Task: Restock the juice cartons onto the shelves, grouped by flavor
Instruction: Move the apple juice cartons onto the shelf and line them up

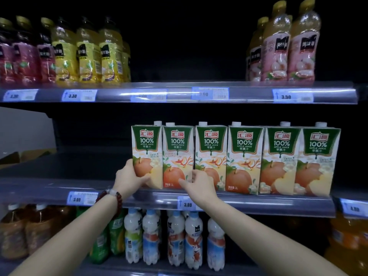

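Several apple juice cartons with green tops stand in a row along the front of the middle shelf. My left hand grips the lower left corner of the leftmost carton, thumb across its front. My right hand is at the foot of the second carton and third carton, fingers curled against the gap between them. Whether it grips one I cannot tell. All cartons are upright and close together.
The middle shelf's left part is bare and dark. On the top shelf stand red and yellow bottles at left and pink bottles at right. Small white drink bottles and brown bottles fill the shelf below.
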The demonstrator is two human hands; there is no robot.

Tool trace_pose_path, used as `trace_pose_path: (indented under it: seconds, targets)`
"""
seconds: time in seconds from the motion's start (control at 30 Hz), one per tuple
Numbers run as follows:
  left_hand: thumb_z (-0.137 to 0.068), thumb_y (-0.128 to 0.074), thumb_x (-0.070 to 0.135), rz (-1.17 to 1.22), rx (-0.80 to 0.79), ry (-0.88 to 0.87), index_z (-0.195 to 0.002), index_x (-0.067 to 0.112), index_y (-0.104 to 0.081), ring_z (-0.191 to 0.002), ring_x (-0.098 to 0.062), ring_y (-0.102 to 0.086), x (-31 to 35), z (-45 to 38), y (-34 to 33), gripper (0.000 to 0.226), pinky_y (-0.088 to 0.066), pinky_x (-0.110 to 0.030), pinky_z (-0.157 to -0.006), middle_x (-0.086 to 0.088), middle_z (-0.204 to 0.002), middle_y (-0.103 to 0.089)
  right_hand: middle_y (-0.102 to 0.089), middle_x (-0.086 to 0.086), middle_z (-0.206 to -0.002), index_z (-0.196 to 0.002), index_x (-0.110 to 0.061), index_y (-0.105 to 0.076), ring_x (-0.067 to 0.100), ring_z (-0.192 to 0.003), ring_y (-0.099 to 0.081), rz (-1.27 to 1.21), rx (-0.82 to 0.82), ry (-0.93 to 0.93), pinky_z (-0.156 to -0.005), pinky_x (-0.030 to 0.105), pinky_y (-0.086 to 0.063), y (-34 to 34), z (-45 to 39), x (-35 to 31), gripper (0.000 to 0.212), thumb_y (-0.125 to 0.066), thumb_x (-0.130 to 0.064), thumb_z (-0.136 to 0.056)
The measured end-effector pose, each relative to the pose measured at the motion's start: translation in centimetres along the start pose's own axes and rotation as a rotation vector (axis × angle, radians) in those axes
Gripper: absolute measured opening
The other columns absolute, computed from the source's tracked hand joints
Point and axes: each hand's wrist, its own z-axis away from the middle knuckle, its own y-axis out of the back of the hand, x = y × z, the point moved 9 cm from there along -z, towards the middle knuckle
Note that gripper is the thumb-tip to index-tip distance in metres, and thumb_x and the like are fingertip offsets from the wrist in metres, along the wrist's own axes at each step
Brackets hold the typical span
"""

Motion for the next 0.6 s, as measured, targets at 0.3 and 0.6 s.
trace_pose_path:
  seconds: [0.3,0.6]
  targets:
    - [-0.090,-0.063,0.027,-0.068,0.155,-0.092,-0.117,0.005,-0.044,-0.091,-0.029,-0.060,7.4,3.7,-1.8,0.039,-0.054,-0.038,-0.078,-0.015,-0.118,-0.051,-0.067,0.004,-0.107,-0.120,-0.013,-0.060,0.019,-0.097,-0.062,0.159,0.161,0.110,-0.084,0.033,-0.051,7.8,0.8,2.1,0.040,-0.067,-0.031,-0.085]
    - [-0.084,-0.069,0.016,0.158,-0.055,-0.335,-0.098,0.015,-0.054,-0.088,-0.017,-0.060,17.8,9.5,-10.8,0.020,-0.050,-0.026,-0.072,-0.002,-0.093,-0.062,-0.069,0.004,-0.095,-0.106,-0.013,-0.066,0.023,-0.093,-0.064,0.200,0.257,0.077,-0.083,0.033,-0.050,19.2,3.3,9.1,0.030,-0.071,-0.030,-0.082]
